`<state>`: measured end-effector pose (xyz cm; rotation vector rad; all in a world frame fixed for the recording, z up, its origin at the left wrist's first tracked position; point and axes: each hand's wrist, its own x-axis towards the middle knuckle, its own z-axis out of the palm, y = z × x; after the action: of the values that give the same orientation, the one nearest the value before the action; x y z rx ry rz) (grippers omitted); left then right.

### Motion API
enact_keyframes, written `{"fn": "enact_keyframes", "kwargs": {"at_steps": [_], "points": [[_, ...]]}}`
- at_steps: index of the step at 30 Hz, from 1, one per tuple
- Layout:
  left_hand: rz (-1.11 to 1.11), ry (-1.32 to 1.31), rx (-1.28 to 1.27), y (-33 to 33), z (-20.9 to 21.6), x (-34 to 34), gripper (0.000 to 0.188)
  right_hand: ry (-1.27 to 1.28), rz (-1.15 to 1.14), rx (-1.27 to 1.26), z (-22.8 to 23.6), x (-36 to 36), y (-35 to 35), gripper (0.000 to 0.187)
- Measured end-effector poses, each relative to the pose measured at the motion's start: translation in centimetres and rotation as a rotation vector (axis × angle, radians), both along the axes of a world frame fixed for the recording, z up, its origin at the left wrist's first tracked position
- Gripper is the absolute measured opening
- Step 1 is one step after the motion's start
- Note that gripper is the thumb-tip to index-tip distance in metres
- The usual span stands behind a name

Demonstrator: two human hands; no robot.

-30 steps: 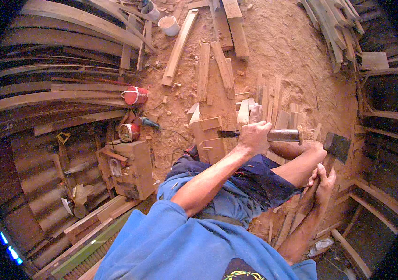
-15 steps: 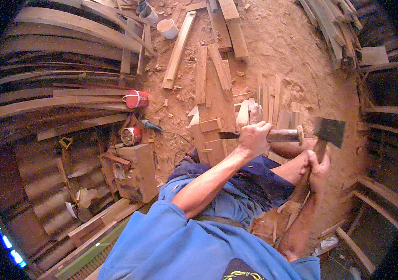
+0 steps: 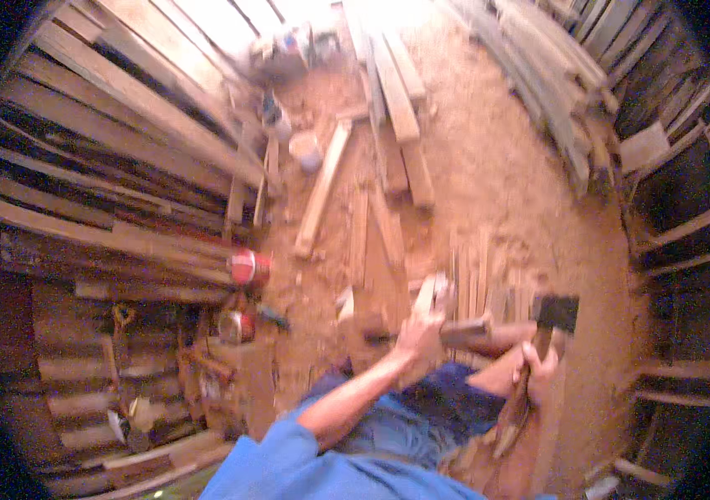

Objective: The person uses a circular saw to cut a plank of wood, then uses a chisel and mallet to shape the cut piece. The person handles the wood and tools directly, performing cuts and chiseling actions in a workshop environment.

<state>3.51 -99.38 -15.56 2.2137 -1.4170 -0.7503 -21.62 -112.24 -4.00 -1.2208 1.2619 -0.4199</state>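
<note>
My left hand point(image 3: 422, 337) is closed around a chisel point(image 3: 465, 334). Its wooden handle sticks out to the right of my fist, and its dark blade points left over a light wooden block point(image 3: 361, 325). In my right hand point(image 3: 542, 367) is the handle of a hammer point(image 3: 557, 313) with a dark, blocky head. The head is up, to the right of the chisel's butt end and apart from it. Motion blur hides the blade's tip, so I cannot tell whether it touches the wood.
Long boards point(image 3: 155, 108) are stacked at the left. More planks point(image 3: 530, 83) lie at the far right. A red bucket point(image 3: 249, 267) and a white bucket point(image 3: 305, 152) stand on the left side of the sawdust-covered floor point(image 3: 488, 167). Loose wood pieces point(image 3: 322, 196) lie ahead.
The view has tilted up, so the scene and both hands sit lower and the far floor shows more. Both hands keep their holds on the chisel and the hammer.
</note>
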Motion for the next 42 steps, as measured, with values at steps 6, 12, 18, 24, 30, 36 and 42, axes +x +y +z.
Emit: {"fn": "enact_keyframes", "kwargs": {"at_steps": [6, 12, 18, 24, 30, 36, 42], "points": [[0.057, -0.013, 0.009, 7.9, 1.2, 7.4, 0.038, -0.181, -0.013, -0.107, -1.3, -4.1, 3.6, 0.013], [-0.094, -0.051, 0.186, 15.0, -0.5, 7.8, 0.041, -0.312, -0.254, -0.049, -4.4, -4.5, 7.9, 0.034], [-0.072, -0.013, 0.119, 17.1, -1.9, 7.2, 0.039, -0.289, -0.229, -0.072, -4.7, -4.5, 7.3, 0.036], [0.023, -0.027, 0.021, 20.0, -5.4, 10.0, 0.04, -0.272, -0.283, -0.102, -5.4, -4.4, 8.3, 0.036], [0.345, -0.117, -0.091, 20.8, -7.0, 12.4, 0.069, -0.252, -0.339, -0.083, -6.2, -5.2, 8.5, 0.034], [0.571, -0.007, -0.025, 16.4, -6.0, 10.0, 0.106, -0.251, -0.328, -0.126, -6.6, -5.3, 8.6, 0.033], [0.554, 0.044, 0.142, 16.5, -5.3, 9.6, 0.106, -0.256, -0.363, -0.113, -5.0, -5.3, 9.0, 0.031]]}}
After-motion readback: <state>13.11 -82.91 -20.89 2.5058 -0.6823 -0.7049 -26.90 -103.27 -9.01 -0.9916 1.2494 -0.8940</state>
